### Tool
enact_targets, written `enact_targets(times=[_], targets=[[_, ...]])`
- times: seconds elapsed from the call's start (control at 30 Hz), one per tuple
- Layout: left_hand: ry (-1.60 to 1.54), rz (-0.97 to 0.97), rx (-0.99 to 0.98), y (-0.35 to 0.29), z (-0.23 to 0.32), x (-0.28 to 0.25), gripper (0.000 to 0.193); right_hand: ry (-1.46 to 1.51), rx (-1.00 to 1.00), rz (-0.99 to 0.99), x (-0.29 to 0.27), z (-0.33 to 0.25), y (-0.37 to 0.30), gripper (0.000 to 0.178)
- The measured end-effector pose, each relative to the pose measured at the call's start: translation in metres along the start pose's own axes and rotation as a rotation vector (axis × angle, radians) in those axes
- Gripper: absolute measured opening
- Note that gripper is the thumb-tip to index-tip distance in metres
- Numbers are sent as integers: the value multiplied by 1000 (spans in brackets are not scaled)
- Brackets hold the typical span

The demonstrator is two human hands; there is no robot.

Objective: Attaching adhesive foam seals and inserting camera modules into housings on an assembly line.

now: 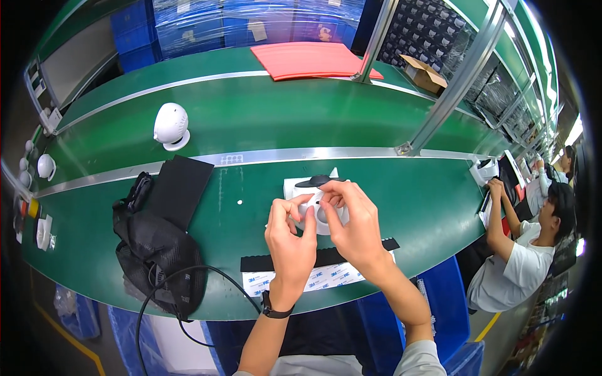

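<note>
At the far left edge of the green bench point(251, 119), a small white round part point(46, 167) sits near the rail, and further in a white dome-shaped camera point(170, 125) stands upright on the conveyor belt. Below it lies a black flat pad point(180, 188), its lower left edge touching a crumpled black mesh bag point(157, 250) from which a black cable point(188, 276) loops down over the bench front. In the middle, the left hand point(290, 241), a dark band on its wrist, pinches the left side of a small white round device point(321, 216), fingers closed on it. The right hand point(354, 222) grips the same device from above and the right, thumb and fingers clamped around it. A dark oval piece point(318, 182) lies just behind the device. Under the wrists lie a black strip point(338, 254) and white printed sheets point(326, 276). Far back rests a red mat point(310, 59), and to the right a cardboard box point(426, 74). At the right edge another person point(520, 250) in a white shirt works.
</note>
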State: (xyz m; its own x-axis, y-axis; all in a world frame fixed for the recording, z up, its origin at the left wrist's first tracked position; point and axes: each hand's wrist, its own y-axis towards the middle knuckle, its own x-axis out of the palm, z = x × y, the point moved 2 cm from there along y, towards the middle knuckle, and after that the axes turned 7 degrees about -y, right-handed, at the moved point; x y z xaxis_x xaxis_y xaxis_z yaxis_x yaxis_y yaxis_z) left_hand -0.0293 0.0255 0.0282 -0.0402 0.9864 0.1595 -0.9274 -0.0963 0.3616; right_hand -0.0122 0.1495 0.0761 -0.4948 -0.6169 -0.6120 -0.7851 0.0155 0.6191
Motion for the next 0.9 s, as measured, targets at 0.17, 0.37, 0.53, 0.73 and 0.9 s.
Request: enact_targets(times=[0.17,0.37,0.53,0.73,0.9], targets=[[-31,-3,7,-2,-1,1,28,-61,-37,13,2,-1,-1,31],[-35,11,9,-3,0,-1,28,-121,-37,25,5,-8,-2,31],[-96,15,25,-2,1,-2,29,-258,-42,46,8,-15,0,37],[-139,-30,-85,-1,-4,-5,31,-24,185,7,-6,-6,5,39],[-146,-12,-95,1,-3,2,33,129,195,81,-20,11,-6,26]])
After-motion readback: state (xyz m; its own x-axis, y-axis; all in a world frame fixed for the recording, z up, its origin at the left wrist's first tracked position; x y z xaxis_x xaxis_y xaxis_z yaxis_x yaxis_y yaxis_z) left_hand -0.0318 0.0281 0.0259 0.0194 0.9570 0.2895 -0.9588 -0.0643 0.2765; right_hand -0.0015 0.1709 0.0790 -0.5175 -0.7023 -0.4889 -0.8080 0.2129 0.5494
